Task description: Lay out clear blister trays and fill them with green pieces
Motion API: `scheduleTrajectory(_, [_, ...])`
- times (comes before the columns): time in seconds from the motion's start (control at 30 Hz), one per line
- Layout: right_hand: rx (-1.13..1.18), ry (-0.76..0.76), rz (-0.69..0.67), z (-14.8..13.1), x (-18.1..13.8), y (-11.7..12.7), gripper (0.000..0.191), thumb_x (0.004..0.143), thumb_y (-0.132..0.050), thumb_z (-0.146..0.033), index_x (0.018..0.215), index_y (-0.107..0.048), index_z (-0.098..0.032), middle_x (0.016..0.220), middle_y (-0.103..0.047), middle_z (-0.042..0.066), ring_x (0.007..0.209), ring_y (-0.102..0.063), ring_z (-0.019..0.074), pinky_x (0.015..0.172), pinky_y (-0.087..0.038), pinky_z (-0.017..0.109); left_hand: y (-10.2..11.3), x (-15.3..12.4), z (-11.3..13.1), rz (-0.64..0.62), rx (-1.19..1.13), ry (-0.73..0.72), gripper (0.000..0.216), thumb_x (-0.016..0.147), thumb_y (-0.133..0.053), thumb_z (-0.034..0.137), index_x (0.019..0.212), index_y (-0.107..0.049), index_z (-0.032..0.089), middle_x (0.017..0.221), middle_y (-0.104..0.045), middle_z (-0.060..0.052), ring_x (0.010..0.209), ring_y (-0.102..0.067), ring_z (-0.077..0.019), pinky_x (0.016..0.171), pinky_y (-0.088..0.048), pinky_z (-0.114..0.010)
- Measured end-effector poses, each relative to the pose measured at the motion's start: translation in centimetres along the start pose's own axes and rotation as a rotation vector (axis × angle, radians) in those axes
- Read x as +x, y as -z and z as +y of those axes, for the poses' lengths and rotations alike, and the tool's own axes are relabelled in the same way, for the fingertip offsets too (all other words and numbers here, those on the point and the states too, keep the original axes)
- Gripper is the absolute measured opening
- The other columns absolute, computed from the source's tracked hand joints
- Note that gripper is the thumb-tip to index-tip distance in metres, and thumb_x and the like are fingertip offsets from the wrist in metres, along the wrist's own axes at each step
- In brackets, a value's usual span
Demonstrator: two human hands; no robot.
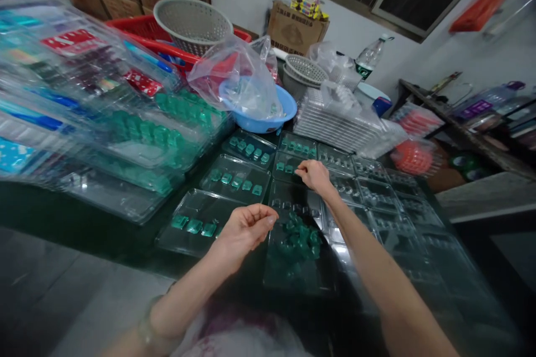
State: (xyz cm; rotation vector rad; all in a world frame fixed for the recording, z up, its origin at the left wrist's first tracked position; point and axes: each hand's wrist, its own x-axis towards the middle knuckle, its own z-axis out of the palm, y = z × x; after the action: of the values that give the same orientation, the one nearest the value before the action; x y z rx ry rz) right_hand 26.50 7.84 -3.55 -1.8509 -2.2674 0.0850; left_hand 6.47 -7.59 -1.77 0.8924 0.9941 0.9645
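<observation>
My right hand is over a clear plastic tray where a few small green translucent pieces sit in a row. Its fingertips are pinched together at that row, and whatever they hold is hidden. Nearer to me, my left hand is closed in a pinch above the table; I cannot make out anything between its fingers. Beside it lies a loose heap of green pieces on another clear tray. To the left, further clear trays carry rows of green pieces.
On the right, several clear trays spread over the dark table. Behind stand a blue basin with plastic bags, a stack of clear trays and a grey colander. Stacked packs fill the left side.
</observation>
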Motion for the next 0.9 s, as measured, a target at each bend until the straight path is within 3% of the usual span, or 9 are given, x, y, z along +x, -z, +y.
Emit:
scheduleTrajectory(0.2, [-0.060,-0.002,-0.039,-0.8,-0.2,0.2,0.014,0.076,-0.054,-0.026,0.080,-0.066,-0.020,0.085,-0.067,0.008,0.084,-0.059,0.0232,0.069,-0.041,0.029,-0.5,-0.2,-0.5,-0.033,0.416,-0.158,0.017,0.075,-0.057,0.025,0.087,-0.063,0.014,0.067,-0.058,-0.001,0.056,-0.049,-0.0105,0.051,-0.036,-0.022])
scheduleTrajectory(0.37, [0.029,0.006,0.092,-1.0,-3.6,2.4,0.037,0.080,-0.051,-0.027,0.115,-0.053,-0.019,0.088,-0.066,0.004,0.081,-0.059,0.0201,0.069,-0.042,0.029,-0.4,-1.4,-1.5,-0.142,0.849,-0.332,0.022,0.077,-0.052,0.018,0.097,-0.063,0.019,0.088,-0.061,-0.004,0.066,-0.054,-0.0144,0.059,-0.040,-0.025])
scheduleTrajectory(0.47, [0.192,0.058,0.176,-1.0,-6.6,3.6,0.033,0.079,-0.052,-0.027,0.111,-0.057,-0.019,0.086,-0.066,0.002,0.075,-0.058,0.0168,0.068,-0.043,0.027,-1.0,-1.7,-1.8,-0.148,1.013,-0.392,0.023,0.074,-0.057,0.019,0.096,-0.062,0.020,0.093,-0.059,-0.005,0.075,-0.055,-0.0175,0.064,-0.040,-0.027])
scheduleTrajectory(0.57, [0.337,0.107,0.168,-1.2,-9.8,4.1,0.026,0.078,-0.054,-0.026,0.102,-0.061,-0.019,0.081,-0.065,0.002,0.066,-0.056,0.0134,0.065,-0.043,0.026,-1.8,-1.4,-2.0,-0.129,1.089,-0.427,0.012,0.071,-0.058,0.018,0.082,-0.061,0.019,0.088,-0.057,-0.004,0.075,-0.054,-0.0178,0.064,-0.038,-0.027])
scheduleTrajectory(0.63, [0.448,0.097,0.175,-1.4,-11.7,4.4,0.025,0.077,-0.055,-0.025,0.099,-0.063,-0.018,0.079,-0.064,0.002,0.062,-0.055,0.0120,0.062,-0.044,0.025,-2.1,-1.1,-2.0,-0.093,1.024,-0.403,0.004,0.070,-0.058,0.017,0.074,-0.059,0.018,0.079,-0.055,-0.002,0.068,-0.051,-0.0153,0.060,-0.037,-0.026])
scheduleTrajectory(0.73, [0.651,0.068,0.162,-2.2,-14.2,4.9,0.023,0.076,-0.056,-0.024,0.097,-0.063,-0.018,0.079,-0.064,0.002,0.062,-0.055,0.0113,0.059,-0.044,0.023,-2.0,-0.8,-1.5,-0.087,0.679,-0.273,0.007,0.070,-0.060,0.021,0.070,-0.056,0.016,0.066,-0.050,0.001,0.056,-0.045,-0.0106,0.052,-0.034,-0.023])
scheduleTrajectory(0.9, [0.901,0.061,0.004,-4.5,-16.8,5.3,0.025,0.074,-0.060,-0.025,0.099,-0.063,-0.020,0.084,-0.065,0.002,0.066,-0.055,0.0117,0.059,-0.044,0.024,-1.7,-0.9,-0.3,-0.266,-0.061,0.003,0.023,0.067,-0.069,0.031,0.078,-0.059,0.013,0.056,-0.048,0.003,0.045,-0.037,-0.0051,0.041,-0.024,-0.018])
